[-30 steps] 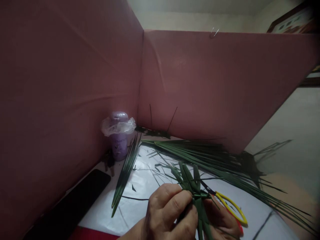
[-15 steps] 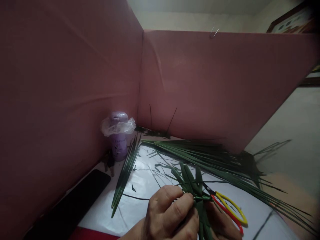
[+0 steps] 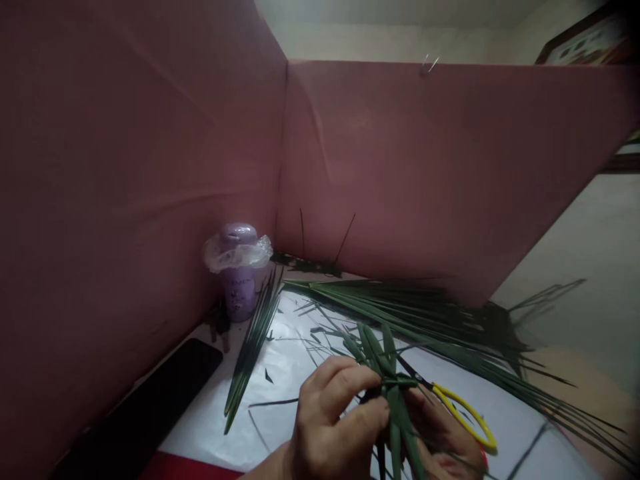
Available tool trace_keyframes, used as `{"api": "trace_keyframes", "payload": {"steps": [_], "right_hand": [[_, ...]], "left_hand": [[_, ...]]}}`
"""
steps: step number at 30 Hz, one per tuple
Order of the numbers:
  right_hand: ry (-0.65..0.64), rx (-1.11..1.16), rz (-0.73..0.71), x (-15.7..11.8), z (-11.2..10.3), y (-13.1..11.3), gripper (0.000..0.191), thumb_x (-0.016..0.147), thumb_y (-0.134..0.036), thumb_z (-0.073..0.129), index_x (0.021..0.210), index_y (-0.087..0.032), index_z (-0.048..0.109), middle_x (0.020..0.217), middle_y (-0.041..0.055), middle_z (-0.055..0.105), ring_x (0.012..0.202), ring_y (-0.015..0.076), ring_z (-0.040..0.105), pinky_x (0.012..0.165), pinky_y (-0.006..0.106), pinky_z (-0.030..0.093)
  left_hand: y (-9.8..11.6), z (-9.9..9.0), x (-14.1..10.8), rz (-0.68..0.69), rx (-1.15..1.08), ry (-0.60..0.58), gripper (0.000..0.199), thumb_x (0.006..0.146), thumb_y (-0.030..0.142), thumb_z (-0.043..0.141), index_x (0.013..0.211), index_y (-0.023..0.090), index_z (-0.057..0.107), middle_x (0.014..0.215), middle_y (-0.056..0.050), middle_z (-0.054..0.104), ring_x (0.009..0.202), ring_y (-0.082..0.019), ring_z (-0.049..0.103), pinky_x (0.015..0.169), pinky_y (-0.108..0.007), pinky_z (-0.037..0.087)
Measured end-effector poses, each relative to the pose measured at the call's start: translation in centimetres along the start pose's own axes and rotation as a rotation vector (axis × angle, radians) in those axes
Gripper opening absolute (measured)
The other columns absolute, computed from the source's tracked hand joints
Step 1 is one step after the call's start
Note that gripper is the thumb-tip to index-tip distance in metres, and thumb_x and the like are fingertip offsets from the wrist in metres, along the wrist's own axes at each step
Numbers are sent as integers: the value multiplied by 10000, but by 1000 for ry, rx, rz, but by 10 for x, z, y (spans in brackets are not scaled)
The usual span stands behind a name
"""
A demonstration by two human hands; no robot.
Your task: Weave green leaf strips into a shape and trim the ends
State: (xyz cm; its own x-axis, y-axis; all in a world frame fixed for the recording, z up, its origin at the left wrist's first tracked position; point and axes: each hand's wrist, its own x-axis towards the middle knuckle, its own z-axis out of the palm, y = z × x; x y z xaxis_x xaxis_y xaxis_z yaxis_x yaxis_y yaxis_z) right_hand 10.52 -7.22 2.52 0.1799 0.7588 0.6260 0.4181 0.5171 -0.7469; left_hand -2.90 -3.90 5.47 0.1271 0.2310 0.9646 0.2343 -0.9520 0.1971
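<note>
Between my hands is a woven piece of green palm leaf [image 3: 395,393], with looped leaf strips standing up at its top and strips hanging below. My left hand [image 3: 340,417] pinches it from the left, thumb and forefinger near the strip that crosses its middle. On its right side and from behind, my right hand [image 3: 443,430] grips it, the fingers partly hidden by leaf. A thin dark strip [image 3: 273,403] sticks out left of my left hand. Scissors [image 3: 465,413] with yellow and red handles lie just beyond my right hand, which covers part of them.
Long palm fronds [image 3: 380,310] stretch along the back and right of the white table [image 3: 200,420]. A smaller leaf bundle [image 3: 253,353] lies at left, near a purple bottle [image 3: 240,287] wrapped in plastic and a black flat object [image 3: 145,407]. Pink partitions [image 3: 400,167] stand behind and at left.
The woven piece has shifted slightly left and turned a little. My left hand's fingers have moved up and opened slightly around the crossing strip. My right hand now covers more of the red scissor handle.
</note>
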Motion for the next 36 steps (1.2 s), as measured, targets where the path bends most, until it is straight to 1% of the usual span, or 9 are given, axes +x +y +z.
{"api": "trace_keyframes", "payload": {"steps": [3, 6, 9, 12, 17, 20, 26, 30, 36], "right_hand": [[-5, 79, 82, 9, 1, -5, 133, 821, -273, 585, 924, -189, 589, 638, 3, 633, 481, 139, 590, 403, 200, 463], [-48, 207, 159, 14, 0, -10, 112, 819, -267, 582, 920, -220, 571, 648, -1, 634, 534, 134, 609, 434, 173, 479], [-77, 201, 104, 15, -1, -12, 116, 792, -255, 612, 906, -246, 591, 762, 8, 659, 683, 148, 640, 584, 191, 521], [-37, 84, 19, 17, -4, -9, 128, 778, -220, 626, 901, -254, 614, 774, -1, 655, 679, 144, 631, 614, 204, 510], [-15, -86, -183, 27, -15, -8, 142, 779, -166, 613, 904, -230, 636, 749, 6, 639, 640, 147, 599, 581, 226, 481], [-31, -114, -197, 33, -19, -11, 113, 792, -162, 599, 891, -207, 630, 745, 16, 618, 635, 150, 590, 547, 233, 468], [-47, -158, -205, 38, -21, -10, 80, 809, -154, 581, 868, -200, 610, 788, 21, 596, 681, 142, 566, 546, 225, 445], [-82, -170, -178, 38, -21, -3, 59, 826, -165, 562, 858, -204, 592, 773, 15, 583, 675, 140, 547, 541, 230, 429], [-146, -208, -175, 37, -21, 8, 74, 844, -142, 521, 859, -200, 564, 761, 13, 565, 683, 142, 535, 595, 248, 429]], "left_hand": [[-4, 5, 0, -247, -110, 33, 202, 738, 21, 531, 818, 180, 626, 803, -67, 625, 720, -143, 570, 621, -259, 474], [-6, 8, 8, -587, -300, 32, 188, 693, 1, 567, 732, 177, 623, 771, -41, 611, 719, -139, 569, 632, -241, 458], [-7, 10, 18, -1003, -534, 52, 103, 674, 55, 602, 660, 157, 593, 649, -5, 573, 589, -107, 520, 538, -213, 418], [-7, 10, 25, -1234, -730, 63, 70, 647, 88, 623, 634, 138, 576, 579, 11, 547, 504, -87, 477, 470, -205, 376], [-9, 12, 23, -1412, -967, 67, 125, 578, 66, 640, 663, 132, 578, 621, -10, 594, 504, -108, 531, 423, -204, 350], [-10, 13, 19, -1526, -1040, 38, 160, 563, 75, 651, 697, 131, 586, 637, -21, 613, 497, -108, 542, 410, -196, 336], [-14, 16, 17, -1672, -1057, 2, 176, 534, 78, 674, 686, 123, 597, 597, -22, 615, 474, -96, 541, 397, -176, 335], [-18, 19, 14, -1720, -1045, -11, 151, 532, 70, 655, 667, 107, 600, 571, -26, 597, 460, -84, 521, 378, -164, 335], [-21, 25, 8, -1702, -1019, 14, 147, 513, 69, 646, 631, 111, 570, 556, -21, 575, 451, -88, 510, 358, -166, 340]]}}
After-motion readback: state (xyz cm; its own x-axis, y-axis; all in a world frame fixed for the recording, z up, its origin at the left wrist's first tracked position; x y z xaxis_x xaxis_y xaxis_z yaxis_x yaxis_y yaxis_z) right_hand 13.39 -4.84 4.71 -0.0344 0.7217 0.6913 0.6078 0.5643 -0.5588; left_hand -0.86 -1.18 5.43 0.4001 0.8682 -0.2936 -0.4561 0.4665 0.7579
